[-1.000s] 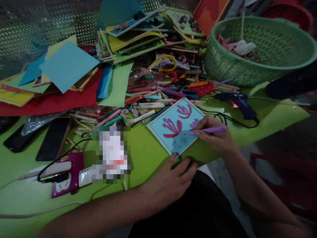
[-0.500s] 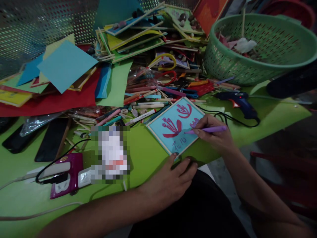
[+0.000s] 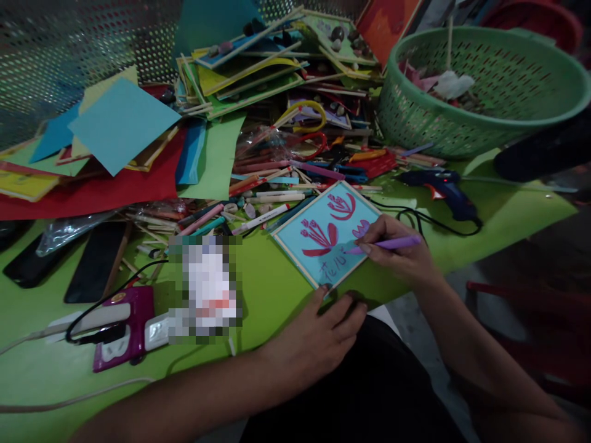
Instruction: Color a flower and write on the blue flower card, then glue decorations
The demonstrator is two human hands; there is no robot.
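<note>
My right hand [image 3: 399,249] pinches a purple marker pen [image 3: 398,242], its tip down on a light-blue card [image 3: 318,212] edged with thin pale sticks. Red and purple flower shapes are drawn on the card, with dark handwritten characters [image 3: 331,268] below them, close to the pen tip. At the card's near corner rests my left hand [image 3: 325,329], fingers spread and bent, the thumb touching the edge. The card lies at a slant on the green tabletop [image 3: 265,277]. Part of its right side is hidden behind my right hand.
Loose markers and sticks [image 3: 263,218] crowd the far side, below stacked framed cards [image 3: 249,80]. A green basket [image 3: 462,117] and a glue gun [image 3: 446,187] stand right. Left are coloured papers [image 3: 122,126], a black phone [image 3: 96,261], and a magenta power strip [image 3: 138,332] with cables.
The writing on the card has gained a small stroke at its right end, near the pen tip. My right hand has shifted very slightly; my left hand keeps its place.
</note>
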